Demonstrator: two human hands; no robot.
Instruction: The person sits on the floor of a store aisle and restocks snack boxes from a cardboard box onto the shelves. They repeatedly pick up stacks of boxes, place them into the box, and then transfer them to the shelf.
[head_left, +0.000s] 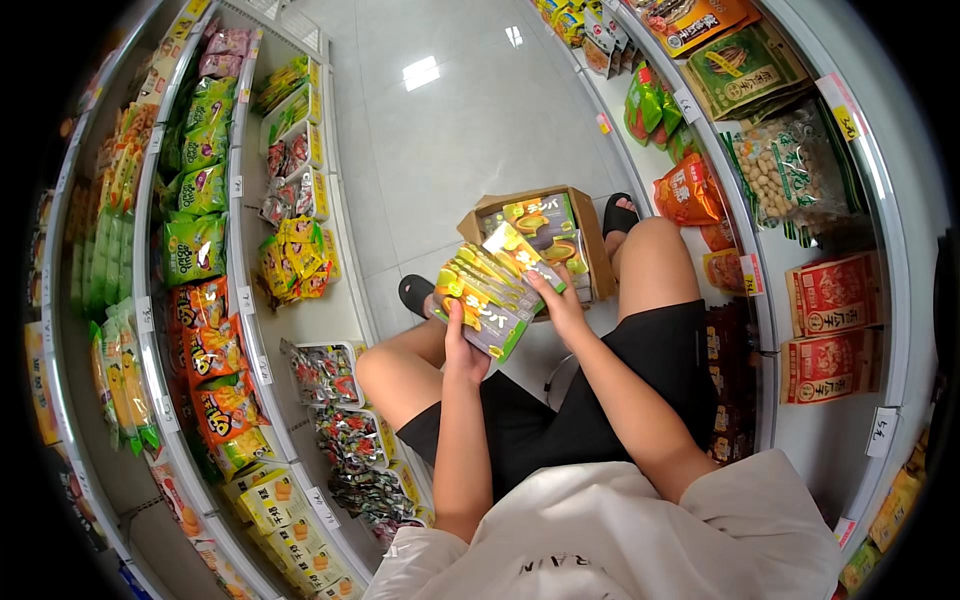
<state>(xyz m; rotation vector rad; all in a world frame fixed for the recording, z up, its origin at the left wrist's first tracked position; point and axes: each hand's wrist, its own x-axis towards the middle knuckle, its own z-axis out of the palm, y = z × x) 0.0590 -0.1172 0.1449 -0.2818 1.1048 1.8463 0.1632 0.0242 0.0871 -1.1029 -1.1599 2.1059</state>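
Between my two hands is a fanned row of several flat snack boxes (491, 292), yellow and grey with green edges and printed writing. My left hand (463, 349) grips the near left end of the row, thumb on the front box. On the far right end, my right hand (559, 300) presses with its thumb along the box edges; its fingers are partly hidden behind them. Just beyond, an opened cardboard carton (592, 247) sits on the floor between my feet. More matching boxes (540, 217) lie inside it, partly covered by the held ones.
Shelves flank me closely. To the left are green snack bags (196, 244), orange snack bags (214, 349) and a tray of small wrapped packets (326, 375). On the right stand red-and-tan packets (832, 364) and a clear bag of nuts (787, 165). Grey floor tiles (420, 150) stretch ahead.
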